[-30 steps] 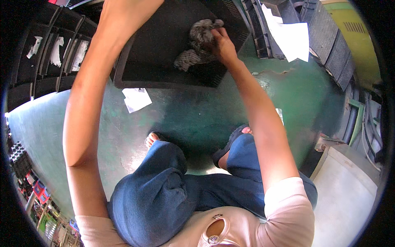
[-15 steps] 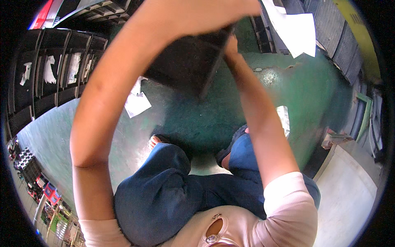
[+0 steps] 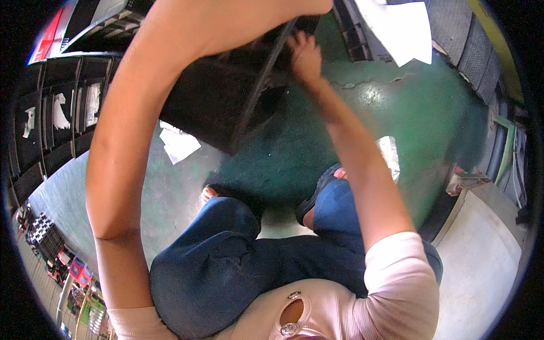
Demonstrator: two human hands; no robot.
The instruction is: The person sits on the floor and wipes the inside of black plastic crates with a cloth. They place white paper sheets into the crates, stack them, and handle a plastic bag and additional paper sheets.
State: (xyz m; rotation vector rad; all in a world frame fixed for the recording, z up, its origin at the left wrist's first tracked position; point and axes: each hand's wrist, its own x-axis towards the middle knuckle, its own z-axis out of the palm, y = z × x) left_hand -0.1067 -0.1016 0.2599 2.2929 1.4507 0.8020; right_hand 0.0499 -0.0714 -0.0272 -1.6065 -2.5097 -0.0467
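The floor (image 3: pixel 396 119) is painted green and shines a little where the light hits it. Some paint is worn and cracked. At the lower right the floor turns pale grey. Along the left side stand dark racks (image 3: pixel 51 130) with white bits of paper stuck on them.

A black plastic crate (image 3: pixel 226 102) is up off the floor, tipped on its side, above the person's knees. It is square and boxy, with hard flat walls and a thick rim.

The right hand (image 3: pixel 306 56) grips the rim of the crate, with its fingers curled tight over the edge. The left hand goes up out of the top of the picture, so I cannot tell what its fingers do. Only the left arm (image 3: pixel 130 141) shows, bent in front of the crate.

Two white papers lie on the floor: one crumpled paper (image 3: pixel 178 141) under the crate, and one big flat sheet (image 3: pixel 396 28) at the top right.

The person wears blue jeans (image 3: pixel 226 266) and a pink ribbed top (image 3: pixel 396 283). Two feet in dark sandals (image 3: pixel 320 190) stand on the green floor.
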